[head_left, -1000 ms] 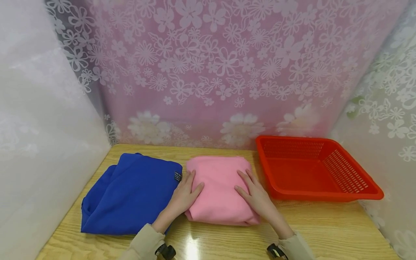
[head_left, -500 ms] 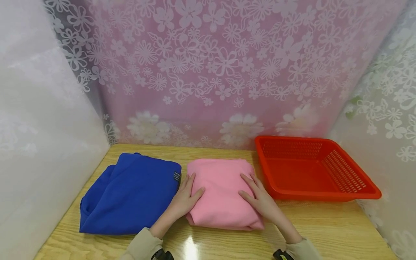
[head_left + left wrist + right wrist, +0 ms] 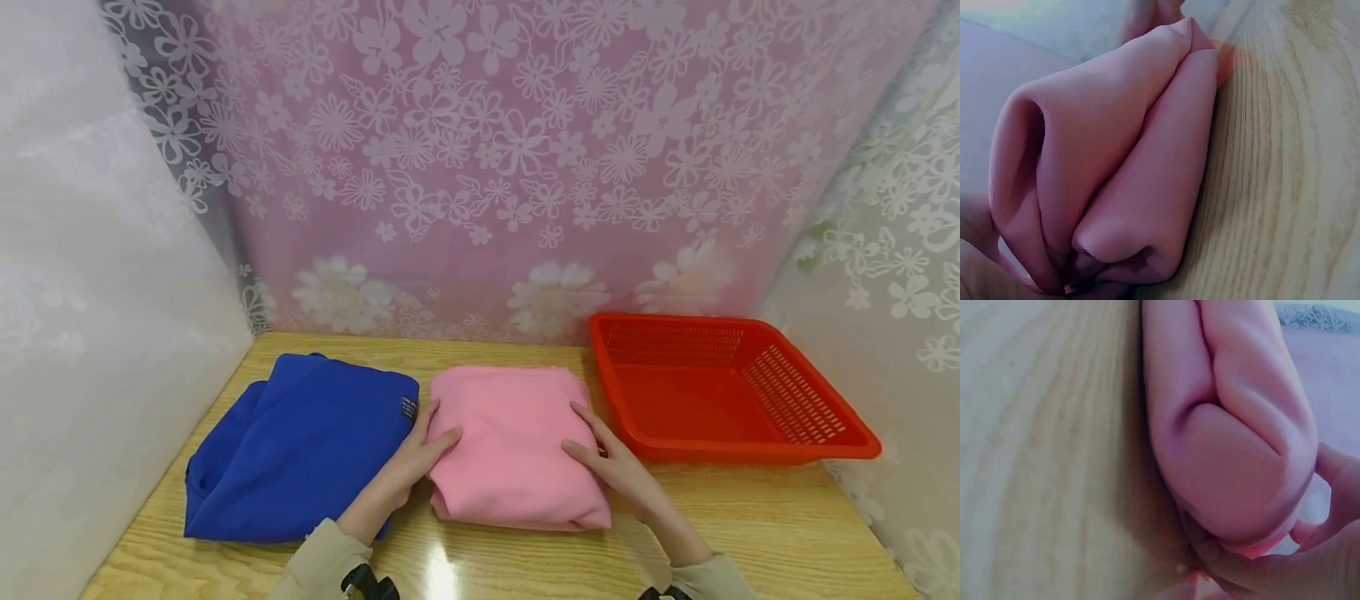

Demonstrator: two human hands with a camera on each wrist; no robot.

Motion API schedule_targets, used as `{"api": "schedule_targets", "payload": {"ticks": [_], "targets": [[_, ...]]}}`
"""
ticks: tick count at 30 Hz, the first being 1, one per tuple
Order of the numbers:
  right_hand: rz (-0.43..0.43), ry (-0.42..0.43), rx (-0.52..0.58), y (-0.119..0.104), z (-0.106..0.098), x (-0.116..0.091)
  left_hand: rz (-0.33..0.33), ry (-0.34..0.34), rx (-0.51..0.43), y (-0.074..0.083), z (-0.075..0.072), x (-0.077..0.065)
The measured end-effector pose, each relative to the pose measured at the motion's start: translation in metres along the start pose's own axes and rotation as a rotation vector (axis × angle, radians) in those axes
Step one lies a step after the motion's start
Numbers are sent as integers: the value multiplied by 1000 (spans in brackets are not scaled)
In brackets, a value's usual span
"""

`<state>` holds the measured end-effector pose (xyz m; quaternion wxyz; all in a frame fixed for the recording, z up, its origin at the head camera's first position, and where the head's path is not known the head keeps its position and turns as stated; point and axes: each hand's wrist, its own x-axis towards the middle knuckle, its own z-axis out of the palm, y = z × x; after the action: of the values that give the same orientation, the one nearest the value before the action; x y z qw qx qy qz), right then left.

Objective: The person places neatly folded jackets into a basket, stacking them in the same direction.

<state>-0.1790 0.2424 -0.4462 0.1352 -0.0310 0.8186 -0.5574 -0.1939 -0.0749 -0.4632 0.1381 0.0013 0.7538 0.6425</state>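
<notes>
A folded pink garment (image 3: 513, 450) lies on the wooden table in front of me. At its left side my left hand (image 3: 408, 462) grips it, thumb on top and the other fingers down along the edge. My right hand (image 3: 622, 471) holds the opposite side; in the right wrist view its fingers (image 3: 1241, 565) reach under the lower edge while the thumb lies on the upper face. The left wrist view shows the layered folds of the pink garment (image 3: 1116, 137). Left of it a folded blue garment (image 3: 307, 458) with a dark label lies close to my left hand.
A red plastic basket (image 3: 750, 454) with perforated walls stands at the back right, its inside bare. The wooden table (image 3: 750, 533) extends in front of it. A pink floral curtain (image 3: 465, 183) hangs behind, with pale sheets on both sides.
The pink garment has shifted slightly toward me. Both hands have slid from its top outward to its sides, with the fingers now down along the edges.
</notes>
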Motion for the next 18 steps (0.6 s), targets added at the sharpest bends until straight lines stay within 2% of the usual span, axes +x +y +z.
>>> {"api": "schedule_targets", "payload": {"ticks": [5,12,18], "targets": [[37,3,92,3,0,-1,-4,6,-63,-2,3,2],[30,-16,162,3,-1,-3,23,55,-160,0,8,0],[9,-16,209,-7,0,-9,63,44,-149,12,-1,-4]]}}
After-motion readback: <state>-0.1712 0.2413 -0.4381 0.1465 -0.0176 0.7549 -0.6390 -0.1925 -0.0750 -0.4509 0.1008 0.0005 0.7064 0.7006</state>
